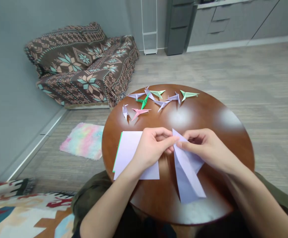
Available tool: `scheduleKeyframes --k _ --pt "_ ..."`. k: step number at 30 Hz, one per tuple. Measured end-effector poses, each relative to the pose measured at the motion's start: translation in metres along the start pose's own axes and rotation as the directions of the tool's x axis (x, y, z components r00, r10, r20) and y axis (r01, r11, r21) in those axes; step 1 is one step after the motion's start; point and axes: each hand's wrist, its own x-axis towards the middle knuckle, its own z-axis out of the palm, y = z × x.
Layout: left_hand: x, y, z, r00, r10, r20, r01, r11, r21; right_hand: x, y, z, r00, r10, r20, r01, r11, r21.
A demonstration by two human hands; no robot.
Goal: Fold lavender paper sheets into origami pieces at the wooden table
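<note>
A partly folded sheet of lilac paper (187, 175) is held up over the table between my two hands. My left hand (156, 143) pinches its upper left edge with thumb and fingers. From the other side my right hand (203, 143) grips the paper near its top, its thumb close to the left thumb. The sheet's lower part fans out towards me, with a crease running down it. Under my left forearm lies a stack of lilac paper (127, 148), a green sheet edge showing at its left side.
Several folded paper cranes lie at the table's far side, among them a pink crane (140, 112), a green crane (144, 100) and a pale green crane (188, 95). The round brown table (223, 135) stands before a covered sofa (89, 66) and a fluffy rug (83, 140).
</note>
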Motion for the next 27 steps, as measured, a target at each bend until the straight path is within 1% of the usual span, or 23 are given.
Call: scheduleKeyframes --k 3,4,5,8,10,20,24,27 --pt "0.002 0.0 -0.002 0.997 0.045 -0.069 -0.045 0.999 0.002 -0.001 0.0 -0.002 0.999 0.026 0.047 -0.024 0.999 -0.045" --pt "0.002 0.0 -0.003 0.996 0.047 -0.069 -0.047 0.999 0.001 -0.001 0.0 -0.003 0.998 0.032 0.062 -0.029 0.998 -0.05" --pt "0.003 0.0 -0.004 0.998 0.039 -0.049 -0.038 0.999 0.005 -0.001 -0.001 -0.003 0.997 0.037 0.071 -0.033 0.998 -0.049" --pt "0.003 0.001 -0.007 0.998 -0.017 0.067 0.013 0.998 0.057 -0.002 -0.001 -0.005 0.996 0.053 0.078 -0.05 0.998 -0.034" --pt "0.002 0.002 -0.008 0.993 -0.036 0.11 0.026 0.995 0.095 -0.002 -0.001 -0.006 0.995 0.061 0.078 -0.059 0.998 -0.028" --pt "0.003 0.003 -0.011 0.988 -0.022 0.153 -0.004 0.986 0.168 0.0 -0.001 -0.01 0.99 0.056 0.132 -0.047 0.997 -0.066" --pt "0.002 0.004 -0.011 0.988 -0.022 0.151 -0.01 0.978 0.207 0.0 -0.001 -0.009 0.988 0.063 0.14 -0.051 0.995 -0.084" --pt "0.001 0.003 -0.01 0.991 -0.031 0.126 0.003 0.977 0.215 0.0 -0.001 -0.008 0.99 0.061 0.126 -0.05 0.995 -0.085"
